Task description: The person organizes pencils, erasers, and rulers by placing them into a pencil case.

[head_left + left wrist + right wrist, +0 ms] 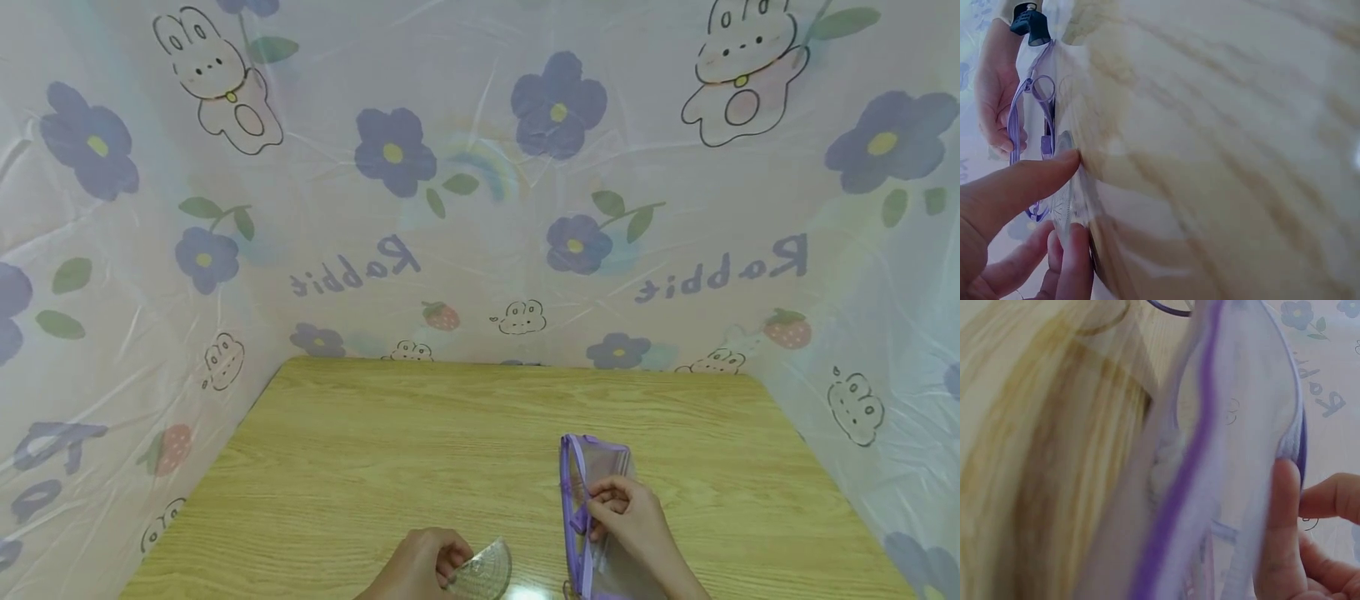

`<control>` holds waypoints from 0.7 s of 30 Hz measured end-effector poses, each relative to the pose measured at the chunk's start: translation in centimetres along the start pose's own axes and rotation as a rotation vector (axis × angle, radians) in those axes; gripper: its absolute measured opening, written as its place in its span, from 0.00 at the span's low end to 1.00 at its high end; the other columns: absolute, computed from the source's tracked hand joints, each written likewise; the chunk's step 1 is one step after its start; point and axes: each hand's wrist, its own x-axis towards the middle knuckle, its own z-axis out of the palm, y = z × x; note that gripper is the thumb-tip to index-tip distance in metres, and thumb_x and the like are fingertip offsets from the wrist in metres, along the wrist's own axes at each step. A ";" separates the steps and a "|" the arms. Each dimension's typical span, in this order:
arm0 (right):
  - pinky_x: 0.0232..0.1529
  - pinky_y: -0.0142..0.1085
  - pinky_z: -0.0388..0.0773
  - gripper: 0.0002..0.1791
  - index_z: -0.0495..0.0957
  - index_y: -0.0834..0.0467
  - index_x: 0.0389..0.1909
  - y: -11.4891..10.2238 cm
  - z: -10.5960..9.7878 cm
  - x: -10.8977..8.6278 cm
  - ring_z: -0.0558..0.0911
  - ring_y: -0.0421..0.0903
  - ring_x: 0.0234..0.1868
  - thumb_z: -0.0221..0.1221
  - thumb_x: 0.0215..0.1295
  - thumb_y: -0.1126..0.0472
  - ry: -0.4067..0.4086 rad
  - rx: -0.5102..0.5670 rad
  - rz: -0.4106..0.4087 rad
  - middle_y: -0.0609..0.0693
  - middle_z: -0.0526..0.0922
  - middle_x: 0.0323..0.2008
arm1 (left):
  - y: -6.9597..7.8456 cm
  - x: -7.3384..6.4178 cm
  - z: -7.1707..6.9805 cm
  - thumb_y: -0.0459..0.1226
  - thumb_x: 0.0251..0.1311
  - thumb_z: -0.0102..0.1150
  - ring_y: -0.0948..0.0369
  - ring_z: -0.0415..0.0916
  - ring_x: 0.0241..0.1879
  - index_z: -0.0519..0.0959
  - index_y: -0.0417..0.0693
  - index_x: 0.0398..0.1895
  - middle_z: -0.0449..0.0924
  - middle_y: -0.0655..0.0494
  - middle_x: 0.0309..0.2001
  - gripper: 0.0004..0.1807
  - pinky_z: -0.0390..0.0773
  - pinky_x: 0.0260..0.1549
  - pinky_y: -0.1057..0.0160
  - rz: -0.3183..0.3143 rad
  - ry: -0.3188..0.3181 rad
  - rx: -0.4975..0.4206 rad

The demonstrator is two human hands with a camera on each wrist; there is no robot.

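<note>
Low in the head view, my left hand [429, 557] holds a clear plastic protractor [487, 572] with its curved edge toward the right. The left wrist view shows the protractor [1062, 209] between the thumb and the fingers below. To its right lies a see-through zip pencil pouch [613, 460] with purple trim, its mouth parted on the left side. My right hand [636, 515] pinches one edge of that mouth. In the right wrist view a finger [1285, 512] is against the edge of the pouch [1194, 450].
A wood-grain tabletop [420, 433] carries these things. Cloth walls [480, 208] printed with rabbits and purple flowers rise at the back and both sides. A dark camera mount [1032, 26] sits at the right wrist.
</note>
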 end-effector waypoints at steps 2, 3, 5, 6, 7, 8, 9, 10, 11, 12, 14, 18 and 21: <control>0.22 0.36 0.83 0.09 0.77 0.75 0.39 0.0 0.0 0.0 0.81 0.47 0.16 0.62 0.59 0.76 -0.002 0.000 -0.001 0.57 0.81 0.28 | -0.1 0.0 -0.1 0.28 0.42 0.80 0.68 0.77 0.28 0.83 0.41 0.38 0.80 0.63 0.31 0.18 0.81 0.28 0.70 -0.023 -0.014 -0.048; 0.22 0.36 0.83 0.09 0.77 0.75 0.39 0.1 0.0 0.0 0.81 0.47 0.16 0.62 0.59 0.76 -0.005 -0.003 -0.006 0.57 0.81 0.28 | -0.2 0.1 -0.1 0.27 0.42 0.80 0.68 0.77 0.29 0.83 0.41 0.39 0.80 0.62 0.32 0.18 0.82 0.29 0.70 -0.026 -0.021 -0.067; 0.23 0.35 0.83 0.09 0.77 0.75 0.39 0.1 0.0 0.0 0.81 0.47 0.16 0.63 0.59 0.76 -0.004 -0.003 0.000 0.57 0.81 0.28 | -0.3 0.1 -0.1 0.25 0.42 0.78 0.66 0.78 0.29 0.83 0.40 0.39 0.81 0.60 0.33 0.19 0.82 0.30 0.70 -0.044 -0.030 -0.121; 0.23 0.35 0.83 0.09 0.77 0.75 0.39 0.2 -0.1 0.0 0.81 0.46 0.16 0.62 0.59 0.76 -0.006 -0.006 -0.003 0.57 0.81 0.28 | -0.4 0.2 -0.1 0.24 0.43 0.77 0.65 0.79 0.30 0.83 0.39 0.40 0.81 0.59 0.33 0.19 0.83 0.31 0.69 -0.045 -0.033 -0.146; 0.23 0.34 0.83 0.09 0.77 0.75 0.39 0.2 -0.1 0.1 0.81 0.46 0.16 0.63 0.59 0.76 -0.003 -0.010 -0.002 0.57 0.82 0.28 | -0.4 0.2 -0.1 0.23 0.43 0.76 0.65 0.79 0.30 0.83 0.38 0.40 0.81 0.57 0.33 0.19 0.83 0.32 0.69 -0.046 -0.037 -0.172; 0.23 0.34 0.83 0.09 0.77 0.75 0.39 0.2 -0.1 0.1 0.81 0.46 0.16 0.63 0.59 0.76 -0.002 -0.012 0.000 0.57 0.82 0.28 | -0.4 0.2 -0.1 0.21 0.43 0.75 0.64 0.80 0.30 0.83 0.37 0.41 0.81 0.55 0.34 0.19 0.84 0.32 0.69 -0.052 -0.040 -0.202; 0.23 0.34 0.83 0.09 0.78 0.75 0.39 0.2 -0.1 0.1 0.81 0.46 0.16 0.63 0.59 0.76 0.000 -0.012 0.001 0.57 0.82 0.29 | -0.5 0.3 -0.1 0.20 0.43 0.74 0.63 0.80 0.30 0.82 0.36 0.41 0.81 0.54 0.34 0.19 0.84 0.33 0.68 -0.058 -0.044 -0.232; 0.23 0.34 0.83 0.09 0.77 0.75 0.39 0.1 -0.1 0.1 0.81 0.46 0.16 0.63 0.59 0.76 0.001 -0.010 0.003 0.57 0.81 0.28 | -0.5 0.3 -0.2 0.20 0.44 0.74 0.62 0.81 0.30 0.82 0.36 0.41 0.81 0.53 0.34 0.19 0.84 0.33 0.68 -0.068 -0.046 -0.259; 0.23 0.34 0.83 0.09 0.78 0.75 0.39 0.2 -0.1 0.1 0.81 0.46 0.16 0.63 0.59 0.76 0.002 -0.010 0.003 0.56 0.81 0.28 | -0.5 0.4 -0.2 0.20 0.44 0.74 0.62 0.81 0.30 0.82 0.35 0.42 0.81 0.52 0.34 0.19 0.85 0.34 0.67 -0.074 -0.046 -0.274; 0.23 0.34 0.83 0.08 0.78 0.75 0.39 0.1 -0.1 0.1 0.81 0.46 0.16 0.63 0.58 0.76 0.006 -0.010 0.003 0.56 0.81 0.28 | -0.5 0.5 -0.2 0.21 0.44 0.74 0.61 0.82 0.30 0.82 0.35 0.42 0.82 0.50 0.34 0.19 0.85 0.34 0.67 -0.084 -0.046 -0.290; 0.23 0.34 0.82 0.08 0.78 0.75 0.39 0.1 -0.1 0.1 0.81 0.46 0.16 0.63 0.58 0.76 0.008 -0.011 -0.002 0.56 0.81 0.28 | -0.3 0.6 -0.3 0.22 0.45 0.75 0.59 0.82 0.31 0.82 0.35 0.43 0.82 0.49 0.34 0.19 0.85 0.34 0.67 -0.110 -0.045 -0.309; 0.22 0.34 0.82 0.08 0.78 0.74 0.38 0.2 -0.1 0.1 0.81 0.46 0.16 0.63 0.58 0.76 0.018 -0.017 -0.013 0.56 0.81 0.27 | 0.0 0.8 -0.5 0.23 0.44 0.76 0.56 0.82 0.31 0.83 0.35 0.42 0.82 0.49 0.34 0.19 0.85 0.33 0.66 -0.141 -0.021 -0.313; 0.22 0.34 0.82 0.08 0.78 0.74 0.38 0.3 -0.1 0.1 0.81 0.45 0.16 0.63 0.58 0.76 0.018 -0.018 -0.010 0.56 0.81 0.27 | 0.1 1.0 -0.5 0.22 0.44 0.76 0.55 0.83 0.32 0.84 0.34 0.42 0.83 0.49 0.33 0.18 0.85 0.33 0.66 -0.152 -0.005 -0.328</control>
